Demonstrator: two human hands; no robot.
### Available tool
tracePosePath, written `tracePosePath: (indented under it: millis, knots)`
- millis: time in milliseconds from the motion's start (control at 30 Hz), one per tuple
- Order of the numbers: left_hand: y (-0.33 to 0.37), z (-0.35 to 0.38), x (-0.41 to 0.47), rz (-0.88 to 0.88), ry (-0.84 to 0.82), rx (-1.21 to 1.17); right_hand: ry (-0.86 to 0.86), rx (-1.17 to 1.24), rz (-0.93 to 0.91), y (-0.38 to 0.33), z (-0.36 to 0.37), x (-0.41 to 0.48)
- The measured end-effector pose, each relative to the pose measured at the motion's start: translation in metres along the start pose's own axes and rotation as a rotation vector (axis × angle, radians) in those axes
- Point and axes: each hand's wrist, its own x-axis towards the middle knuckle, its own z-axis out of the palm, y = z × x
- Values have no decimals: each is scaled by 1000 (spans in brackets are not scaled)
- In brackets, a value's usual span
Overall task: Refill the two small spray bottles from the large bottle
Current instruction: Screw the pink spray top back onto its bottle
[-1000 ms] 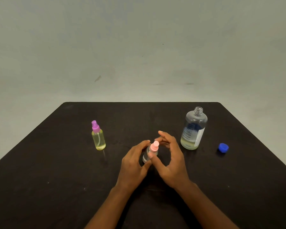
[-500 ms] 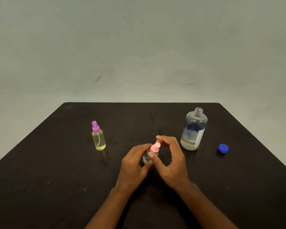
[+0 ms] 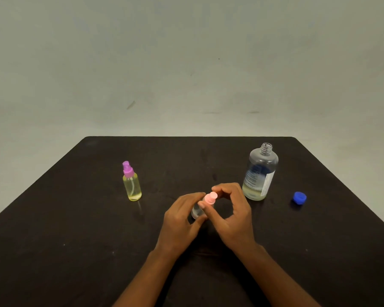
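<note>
A small clear spray bottle (image 3: 196, 212) with a pink spray top (image 3: 210, 198) stands at the table's middle. My left hand (image 3: 179, 222) grips its body. My right hand (image 3: 232, 214) pinches the pink top between thumb and curled fingers. Most of the bottle's body is hidden by my hands. To the left stands a second small spray bottle (image 3: 132, 187), full of yellow liquid, with a purple top. The large clear bottle (image 3: 259, 173) stands uncapped at the right, with a little yellowish liquid at its bottom.
A blue cap (image 3: 299, 197) lies on the black table (image 3: 75, 229) to the right of the large bottle. A pale wall rises behind the table's far edge.
My right hand's fingers have curled in from spread to closed round the pink top. The left hand and the bottles have stayed in place.
</note>
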Motion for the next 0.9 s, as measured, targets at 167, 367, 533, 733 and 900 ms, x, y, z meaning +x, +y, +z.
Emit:
tracePosePath:
  millis: [167,367,533,733,900]
  knots:
    - [1,1,0,-8,28,-15,-87,21,-82,-1,-1,-1]
    - [2,1,0,3,29,-13,-49,-11,-72,4,2,-3]
    - [1,2,0,-2,27,-7,-25,-27,-46,3,4,-2]
    - [2,1,0,-6,27,-7,-12,-16,-22,2,6,-1]
    - [2,1,0,-5,27,0,3,-19,-12,2,8,-2]
